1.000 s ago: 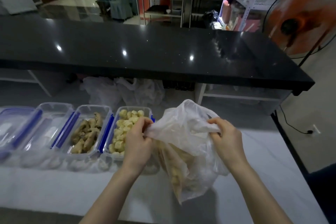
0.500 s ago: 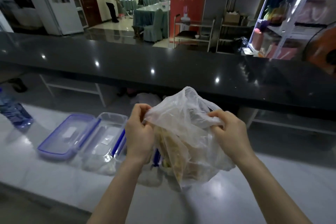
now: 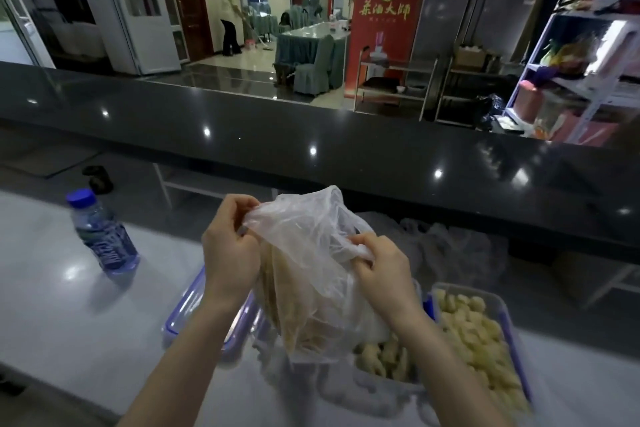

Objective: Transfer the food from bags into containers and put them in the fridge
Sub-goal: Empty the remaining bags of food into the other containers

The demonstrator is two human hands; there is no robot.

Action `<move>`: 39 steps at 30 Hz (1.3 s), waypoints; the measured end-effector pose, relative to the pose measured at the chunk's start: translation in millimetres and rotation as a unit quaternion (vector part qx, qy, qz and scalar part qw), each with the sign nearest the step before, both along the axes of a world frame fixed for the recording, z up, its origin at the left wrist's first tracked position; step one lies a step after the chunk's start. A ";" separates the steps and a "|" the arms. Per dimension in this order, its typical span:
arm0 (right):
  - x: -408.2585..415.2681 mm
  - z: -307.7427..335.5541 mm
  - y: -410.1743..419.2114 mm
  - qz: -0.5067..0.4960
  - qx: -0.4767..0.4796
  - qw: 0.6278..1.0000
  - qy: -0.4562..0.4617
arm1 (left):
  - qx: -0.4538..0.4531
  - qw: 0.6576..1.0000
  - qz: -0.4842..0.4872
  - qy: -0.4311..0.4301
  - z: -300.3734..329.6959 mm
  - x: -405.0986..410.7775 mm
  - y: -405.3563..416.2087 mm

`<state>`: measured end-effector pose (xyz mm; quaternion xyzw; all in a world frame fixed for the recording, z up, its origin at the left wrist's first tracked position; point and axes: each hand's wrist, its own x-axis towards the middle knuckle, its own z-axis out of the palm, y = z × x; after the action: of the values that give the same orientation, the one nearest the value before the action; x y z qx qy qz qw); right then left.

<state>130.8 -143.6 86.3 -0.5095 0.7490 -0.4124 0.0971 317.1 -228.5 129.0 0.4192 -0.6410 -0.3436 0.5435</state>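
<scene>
A thin clear plastic bag (image 3: 311,274) with pale yellow food in it hangs over the white counter (image 3: 69,315). My left hand (image 3: 230,253) pinches the bag's rim on the left. My right hand (image 3: 381,270) grips the bunched rim on the right. Behind and under the bag lie clear containers with blue clips; one at the left (image 3: 183,312) is mostly hidden by my arm. To the right, one container (image 3: 384,357) holds brownish pieces and another (image 3: 485,333) holds pale round pieces.
A water bottle with a blue cap (image 3: 104,232) stands on the counter at the left. Crumpled plastic bags (image 3: 450,246) lie behind the containers. A raised black countertop (image 3: 311,135) runs across the back. A person mops far off in the room beyond.
The view has swung left and up, so the containers now sit at the lower right and the bottle shows. Both hands have kept hold of the bag, and my right hand now grips lower on the rim.
</scene>
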 end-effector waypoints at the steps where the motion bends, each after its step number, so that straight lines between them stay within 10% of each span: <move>1: 10.1 -0.9 -8.5 0.005 0.006 1.000 -0.009 | -0.003 1.000 0.002 -0.004 0.8 8.2 -9.0; 21: 41.7 -44.7 -56.0 0.090 0.160 0.979 -0.085 | -0.031 0.995 0.011 -0.090 -16.6 23.8 -59.9; 34: 7.0 -47.3 -12.4 0.020 0.008 0.991 -0.131 | 0.026 0.975 -0.030 -0.218 -81.6 -11.0 -56.6; 39: 33.7 -26.5 -27.4 0.134 0.105 0.984 0.055 | 0.096 0.970 -0.104 -0.198 -86.8 -18.8 -69.4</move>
<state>164.5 -171.0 59.8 -0.6140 0.7173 -0.2861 0.1630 298.3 -298.0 42.2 0.4602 -0.7398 -0.3683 0.3245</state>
